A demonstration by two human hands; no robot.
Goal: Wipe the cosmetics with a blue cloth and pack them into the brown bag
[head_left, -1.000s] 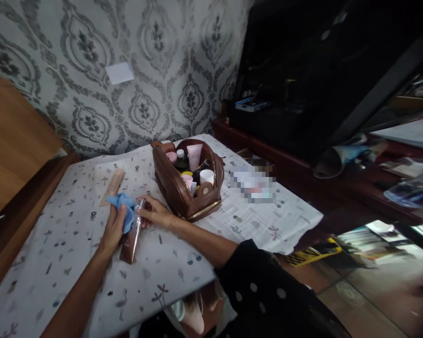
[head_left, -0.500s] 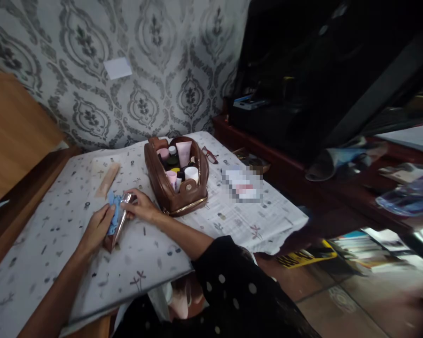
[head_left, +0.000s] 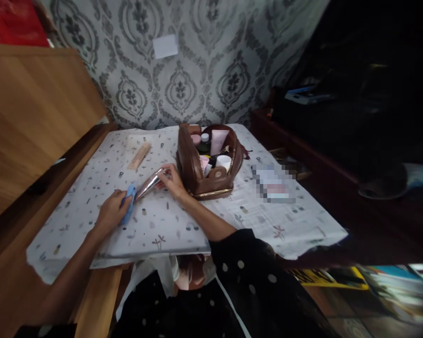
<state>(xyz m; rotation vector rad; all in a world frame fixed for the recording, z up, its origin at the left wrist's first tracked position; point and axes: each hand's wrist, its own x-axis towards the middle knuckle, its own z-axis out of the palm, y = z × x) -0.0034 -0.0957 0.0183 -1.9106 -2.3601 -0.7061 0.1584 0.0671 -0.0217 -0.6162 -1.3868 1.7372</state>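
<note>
My left hand (head_left: 113, 211) is closed round a crumpled blue cloth (head_left: 129, 205). Between the finger and thumb of my right hand (head_left: 172, 182) is a shiny metallic tube (head_left: 151, 183), tilted, its lower end close to the cloth. Just right of that hand stands an open brown toiletry bag (head_left: 211, 185). Inside it are a pink tube (head_left: 218, 142), a jar with a white lid (head_left: 223, 162), a dark bottle with a white cap (head_left: 204, 139) and other cosmetics. A beige tube (head_left: 140, 156) lies on the patterned tablecloth (head_left: 183, 234) beyond my hands.
A blurred-out flat object (head_left: 274, 183) lies right of the bag. Wooden furniture (head_left: 38, 117) borders the left, and a patterned wall (head_left: 179, 89) rises behind. On the right are a dark red cabinet (head_left: 303, 178) and a large black screen (head_left: 366, 84).
The view has turned left. My right hand has drawn the metallic tube away from the cloth towards the bag, while my left hand keeps the cloth.
</note>
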